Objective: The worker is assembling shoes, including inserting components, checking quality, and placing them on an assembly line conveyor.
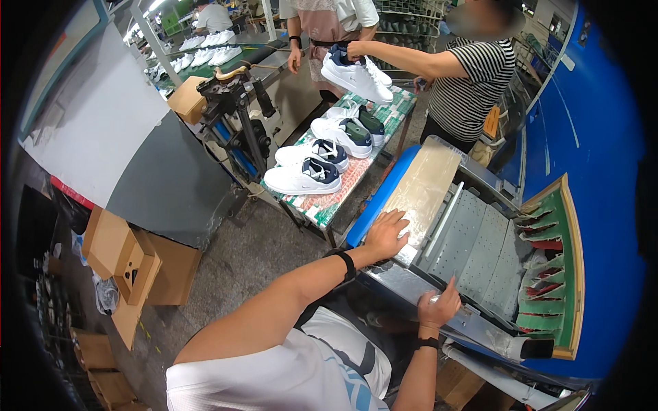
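Observation:
My left hand (pixel 387 236) lies with fingers spread on the tan board (pixel 428 181) at the end of a conveyor machine. My right hand (pixel 440 307) rests at the machine's near metal side rail (pixel 404 288), its index finger stretched out and the other fingers partly bent. A small shiny patch shows by its thumb, too small to name. Between the two hands lies the grey slatted conveyor belt (pixel 473 243) with small holes, bearing no shoes. White sneakers (pixel 303 177) with dark linings stand on a narrow table (pixel 322 218) beyond my left hand.
A person in a striped shirt (pixel 473 82) holds a pair of white sneakers (pixel 356 74) over the table; another person (pixel 329 27) stands behind. Green torn strips (pixel 548 264) hang in the blue machine's opening (pixel 596 205). Cardboard boxes (pixel 154 267) stand at left.

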The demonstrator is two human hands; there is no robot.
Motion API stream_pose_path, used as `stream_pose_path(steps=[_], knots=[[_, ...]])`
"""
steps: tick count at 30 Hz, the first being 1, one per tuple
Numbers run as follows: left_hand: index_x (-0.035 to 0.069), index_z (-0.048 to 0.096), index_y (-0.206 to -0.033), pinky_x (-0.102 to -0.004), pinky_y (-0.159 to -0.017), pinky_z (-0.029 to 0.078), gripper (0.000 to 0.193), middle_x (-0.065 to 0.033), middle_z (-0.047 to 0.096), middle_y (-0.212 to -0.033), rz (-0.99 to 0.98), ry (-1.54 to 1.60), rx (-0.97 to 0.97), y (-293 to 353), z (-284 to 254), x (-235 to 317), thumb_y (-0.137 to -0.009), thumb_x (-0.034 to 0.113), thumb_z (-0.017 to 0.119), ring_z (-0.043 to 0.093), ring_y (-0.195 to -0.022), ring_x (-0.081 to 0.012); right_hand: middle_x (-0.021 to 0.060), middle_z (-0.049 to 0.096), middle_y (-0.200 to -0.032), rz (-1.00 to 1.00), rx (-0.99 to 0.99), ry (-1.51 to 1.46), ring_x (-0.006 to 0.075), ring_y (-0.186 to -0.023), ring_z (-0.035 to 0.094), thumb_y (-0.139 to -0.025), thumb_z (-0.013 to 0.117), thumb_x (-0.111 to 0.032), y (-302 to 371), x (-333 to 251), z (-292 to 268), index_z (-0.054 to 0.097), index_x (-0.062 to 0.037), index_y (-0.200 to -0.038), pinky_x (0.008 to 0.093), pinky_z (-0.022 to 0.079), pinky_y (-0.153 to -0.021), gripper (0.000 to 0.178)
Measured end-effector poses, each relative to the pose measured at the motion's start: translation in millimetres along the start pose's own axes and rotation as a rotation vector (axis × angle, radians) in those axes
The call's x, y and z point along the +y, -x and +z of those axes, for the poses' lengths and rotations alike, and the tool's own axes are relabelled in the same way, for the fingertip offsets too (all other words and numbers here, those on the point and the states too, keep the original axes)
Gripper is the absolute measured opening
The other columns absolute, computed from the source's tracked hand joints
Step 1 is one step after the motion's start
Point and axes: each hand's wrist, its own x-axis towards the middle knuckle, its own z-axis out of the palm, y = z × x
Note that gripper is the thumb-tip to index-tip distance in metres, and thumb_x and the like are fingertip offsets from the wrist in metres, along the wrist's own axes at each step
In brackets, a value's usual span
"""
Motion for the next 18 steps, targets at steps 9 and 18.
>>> stream_pose_path(steps=[9, 18], knots=[[0.006, 0.075, -0.122, -0.051, -0.116, 0.045, 0.035, -0.0196, 0.067, -0.142, 0.009, -0.006, 0.019, -1.3, -3.2, 2.6, -0.092, 0.025, 0.074, 0.06, -0.137, -0.0404, 0.0242, 0.067, -0.115, -0.015, 0.021, 0.0, 0.0445, -0.105, 0.063, -0.081, 0.065, -0.017, -1.0, -0.3, -1.2, 0.054, 0.0044, -0.152, 0.0532, 0.048, -0.099, 0.075], [0.006, 0.075, -0.121, -0.0501, -0.117, 0.045, 0.035, -0.0191, 0.068, -0.142, -0.002, 0.004, 0.017, -2.1, -2.7, 3.3, -0.092, 0.025, 0.074, 0.06, -0.138, -0.0396, 0.0243, 0.067, -0.121, -0.018, 0.016, 0.004, 0.0441, -0.107, 0.063, -0.081, 0.066, -0.018, -0.1, 2.4, 0.3, 0.053, 0.0042, -0.152, 0.053, 0.047, -0.1, 0.076]])
